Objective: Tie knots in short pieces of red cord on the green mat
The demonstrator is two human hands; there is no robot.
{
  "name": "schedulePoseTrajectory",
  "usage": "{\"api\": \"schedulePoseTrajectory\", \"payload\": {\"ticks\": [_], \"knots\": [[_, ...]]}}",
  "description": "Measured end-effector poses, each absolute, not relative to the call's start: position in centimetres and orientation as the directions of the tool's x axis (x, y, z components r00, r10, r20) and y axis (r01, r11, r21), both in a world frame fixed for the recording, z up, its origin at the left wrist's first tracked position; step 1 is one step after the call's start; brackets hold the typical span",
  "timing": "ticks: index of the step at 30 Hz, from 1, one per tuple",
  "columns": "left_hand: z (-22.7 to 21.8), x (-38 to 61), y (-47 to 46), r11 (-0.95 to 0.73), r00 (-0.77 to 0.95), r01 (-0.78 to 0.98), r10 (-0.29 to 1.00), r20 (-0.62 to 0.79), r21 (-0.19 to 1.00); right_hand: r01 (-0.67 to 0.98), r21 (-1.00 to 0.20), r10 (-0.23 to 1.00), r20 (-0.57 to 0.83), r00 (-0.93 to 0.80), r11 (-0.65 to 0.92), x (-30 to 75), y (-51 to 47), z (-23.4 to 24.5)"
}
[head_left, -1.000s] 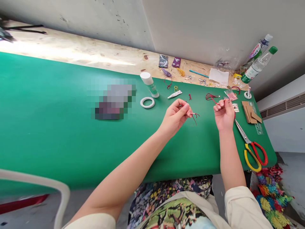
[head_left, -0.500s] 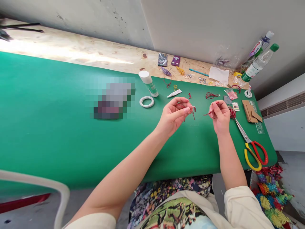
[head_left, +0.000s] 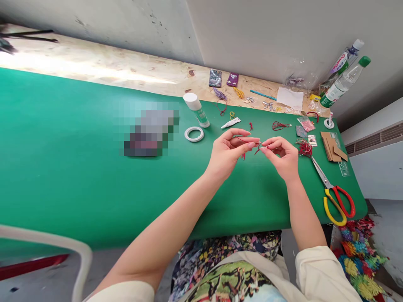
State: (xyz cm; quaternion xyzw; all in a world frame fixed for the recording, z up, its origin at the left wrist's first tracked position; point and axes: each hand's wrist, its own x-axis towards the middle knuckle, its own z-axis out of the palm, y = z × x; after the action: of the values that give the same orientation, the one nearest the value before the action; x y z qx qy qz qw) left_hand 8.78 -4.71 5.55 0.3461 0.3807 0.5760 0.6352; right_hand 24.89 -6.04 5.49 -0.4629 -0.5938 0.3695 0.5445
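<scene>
Above the green table mat, my left hand point(head_left: 229, 152) pinches a thin dark red cord point(head_left: 257, 149) between thumb and fingers. Part of the cord runs behind those fingers, and a red strand end hangs below them. My right hand point(head_left: 281, 156) meets it from the right, its thumb and forefinger pinched on the same red cord. The fingertips of both hands nearly touch. A small pale bit shows at the left fingertips, too small to name. Just beyond the hands lie a short red cord piece point(head_left: 251, 126) and a looped red cord bundle point(head_left: 279, 126).
Scissors point(head_left: 327, 184) with red and yellow handles lie at the right, below a red thread bundle point(head_left: 304, 147). Brown card pieces point(head_left: 330, 147) lie farther right. A glue bottle point(head_left: 197, 111), white tape roll point(head_left: 194, 134) and small tube point(head_left: 231, 123) are beyond my left hand. Bottles point(head_left: 343, 84) stand at the back right.
My right hand has moved left with its red cord, closing the gap to my left hand. My left hand has barely moved and keeps its pinch.
</scene>
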Motion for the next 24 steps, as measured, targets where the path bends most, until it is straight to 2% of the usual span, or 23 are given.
{"api": "schedulePoseTrajectory", "payload": {"ticks": [4,7,10,13,15,21,24], "knots": [[5.2,8.7,-4.4,0.023,-0.046,-0.469,0.998,-0.051,0.883,0.301,-0.944,0.985,0.161,0.056,0.137,25.5,-5.3,4.4],[4.8,8.7,-4.2,-0.013,-0.075,-0.459,0.997,-0.024,0.888,0.512,-0.853,0.993,0.12,0.007,0.1,25.7,-5.0,3.7],[4.6,8.6,-4.2,-0.03,-0.079,-0.435,0.997,-0.005,0.9,0.676,-0.71,0.96,0.28,0.013,0.197,25.6,-5.1,3.8],[4.7,8.7,-4.4,-0.059,-0.087,-0.375,0.996,0.028,0.925,0.662,-0.664,0.876,0.482,0.022,0.349,25.3,-5.5,4.3],[4.9,8.7,-4.6,-0.084,-0.089,-0.32,0.994,0.058,0.944,0.64,-0.63,0.831,0.555,-0.026,0.441,25.1,-5.7,4.6],[5.2,9.1,-5.1,-0.146,-0.071,-0.237,0.989,0.133,0.961,0.704,-0.469,0.762,0.628,-0.158,0.533,24.7,-6.0,4.3],[5.1,9.2,-5.3,-0.184,-0.059,-0.216,0.983,0.175,0.959,0.722,-0.438,0.754,0.633,-0.175,0.536,24.4,-6.0,4.0]]}}
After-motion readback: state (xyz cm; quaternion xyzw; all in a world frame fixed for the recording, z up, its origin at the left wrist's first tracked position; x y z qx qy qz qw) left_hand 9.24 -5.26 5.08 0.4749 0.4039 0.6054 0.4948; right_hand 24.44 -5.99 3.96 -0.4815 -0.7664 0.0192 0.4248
